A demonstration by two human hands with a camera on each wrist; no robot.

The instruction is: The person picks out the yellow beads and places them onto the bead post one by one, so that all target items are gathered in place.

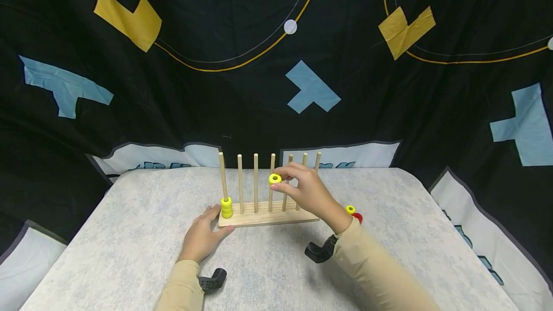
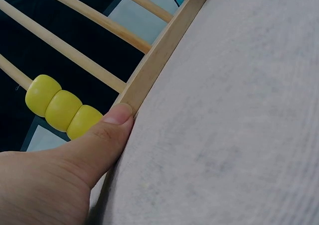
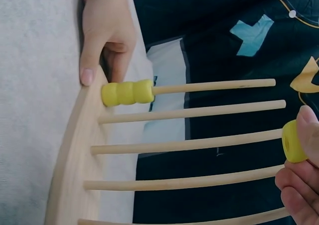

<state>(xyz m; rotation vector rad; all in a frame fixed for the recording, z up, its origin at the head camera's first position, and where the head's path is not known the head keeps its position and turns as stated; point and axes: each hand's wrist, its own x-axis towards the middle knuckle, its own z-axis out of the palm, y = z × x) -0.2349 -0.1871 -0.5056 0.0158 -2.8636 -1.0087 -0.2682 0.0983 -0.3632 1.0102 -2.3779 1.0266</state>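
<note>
A wooden peg rack [image 1: 276, 219] stands on the table with several upright pegs. Three yellow beads [image 1: 226, 208] are stacked at the foot of its leftmost peg. My left hand [image 1: 202, 238] grips that end of the base, thumb [image 2: 112, 123] along the front edge and fingers behind. Between thumb and fingers, my right hand [image 1: 304, 188] pinches another yellow bead [image 1: 274, 179], its hole facing up. In the head view this bead overlaps the upper part of a middle peg; the right wrist view has it near the peg tips [image 3: 281, 134].
Right of the rack, partly behind the right wrist, lie a yellow bead [image 1: 350, 209] and a red bead [image 1: 357, 217]. The pale table [image 1: 129, 234] ends at a dark patterned curtain [image 1: 242, 109] behind the rack.
</note>
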